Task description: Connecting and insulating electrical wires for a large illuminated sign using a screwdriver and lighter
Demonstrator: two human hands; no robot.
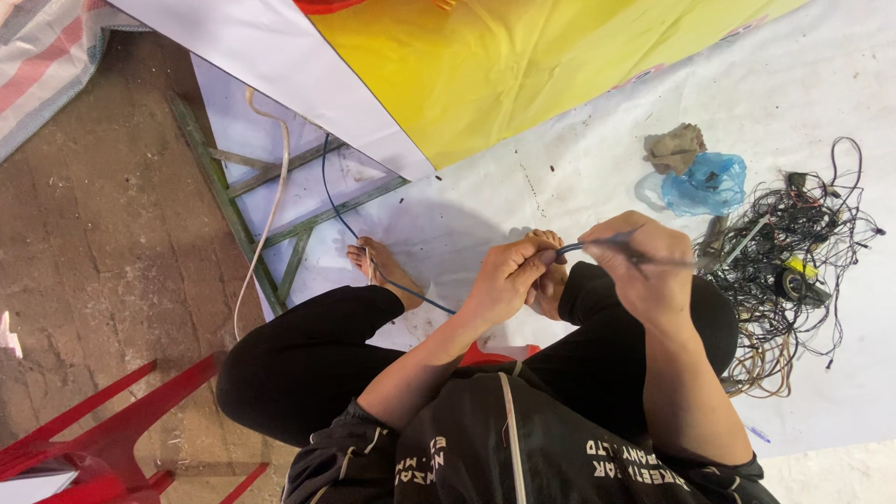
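Observation:
My left hand (509, 276) pinches the end of a thin blue cable (329, 187) that runs away across the white sheet past my bare foot (378, 266). My right hand (644, 261) grips a slim metal tool (691, 263) whose tip meets the cable end just right of the left fingers. Both hands hover above my knees in black trousers, close together.
A tangle of black wires (793, 261) with a small yellow part lies to the right. A blue plastic bag (707, 183) and a grey rag (674, 147) sit behind it. A yellow banner (523, 65), a green wooden frame (271, 215), a white cord (275, 187) and a red plastic chair (93, 448) surround me.

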